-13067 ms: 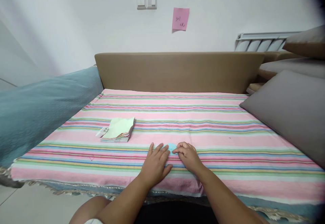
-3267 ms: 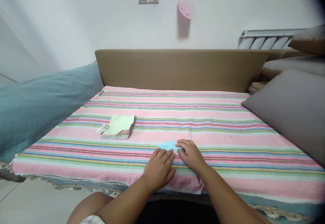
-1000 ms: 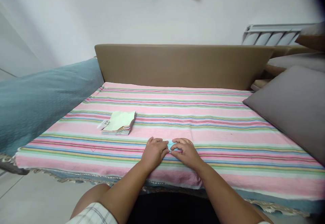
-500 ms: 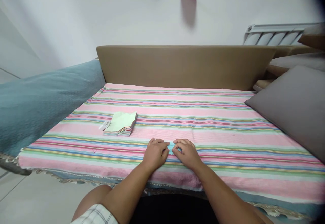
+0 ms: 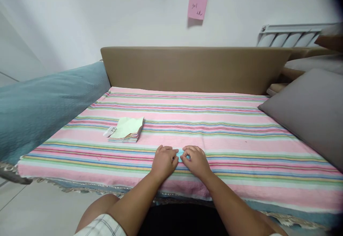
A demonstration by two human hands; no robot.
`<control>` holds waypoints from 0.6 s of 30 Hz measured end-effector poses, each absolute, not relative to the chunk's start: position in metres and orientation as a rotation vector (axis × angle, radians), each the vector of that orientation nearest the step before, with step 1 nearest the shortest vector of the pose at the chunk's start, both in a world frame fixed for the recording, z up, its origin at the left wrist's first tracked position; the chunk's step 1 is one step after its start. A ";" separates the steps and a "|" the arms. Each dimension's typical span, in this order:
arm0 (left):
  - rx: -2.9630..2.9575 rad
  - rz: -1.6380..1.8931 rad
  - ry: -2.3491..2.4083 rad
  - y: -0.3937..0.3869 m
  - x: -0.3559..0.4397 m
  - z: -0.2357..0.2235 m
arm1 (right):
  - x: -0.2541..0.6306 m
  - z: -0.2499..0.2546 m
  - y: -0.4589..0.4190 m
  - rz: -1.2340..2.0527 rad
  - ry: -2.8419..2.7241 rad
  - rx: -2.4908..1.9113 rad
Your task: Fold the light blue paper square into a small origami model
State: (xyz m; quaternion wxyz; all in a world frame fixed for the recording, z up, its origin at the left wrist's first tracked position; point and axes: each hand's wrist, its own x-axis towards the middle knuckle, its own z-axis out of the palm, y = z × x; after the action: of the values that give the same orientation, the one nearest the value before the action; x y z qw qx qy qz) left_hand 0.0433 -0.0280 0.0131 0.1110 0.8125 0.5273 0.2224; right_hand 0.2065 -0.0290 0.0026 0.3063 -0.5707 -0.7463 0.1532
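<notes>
A small piece of light blue paper (image 5: 180, 154), which looks folded, lies on the pink striped cloth between my two hands. My left hand (image 5: 164, 161) presses on its left side, with thumb and index finger at the edge and the other fingers curled. At the right side, my right hand (image 5: 197, 161) pinches the paper between thumb and index finger. The fingers cover both ends of the paper. To the left, apart from my hands, rests a stack of coloured paper sheets (image 5: 128, 128) with a pale green one on top.
A small white object (image 5: 109, 131) touches the stack's left side. The striped cloth (image 5: 171, 109) covers the sofa seat, with a brown backrest (image 5: 195, 70) behind. A grey cushion (image 5: 313, 111) leans at the right, and a blue-covered armrest (image 5: 53, 100) borders the left.
My hands and the blue paper stay nearly in place, with only slight finger motion. On the wall, the pink note has swung down flat, so its writing shows.
</notes>
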 end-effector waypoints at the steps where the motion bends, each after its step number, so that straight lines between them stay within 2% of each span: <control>1: 2.383 0.656 1.548 -0.028 0.043 0.013 | 0.206 0.003 -0.029 0.407 -1.971 -1.513; 18: 2.335 0.682 1.496 -0.028 0.039 0.017 | 0.209 0.004 -0.028 0.482 -1.921 -1.505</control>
State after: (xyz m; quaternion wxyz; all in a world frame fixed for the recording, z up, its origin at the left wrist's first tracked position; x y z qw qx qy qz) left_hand 0.0385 -0.0277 0.0166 0.1422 0.8094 0.5185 0.2362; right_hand 0.2091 -0.0282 0.0044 0.3213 -0.5731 -0.7312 0.1836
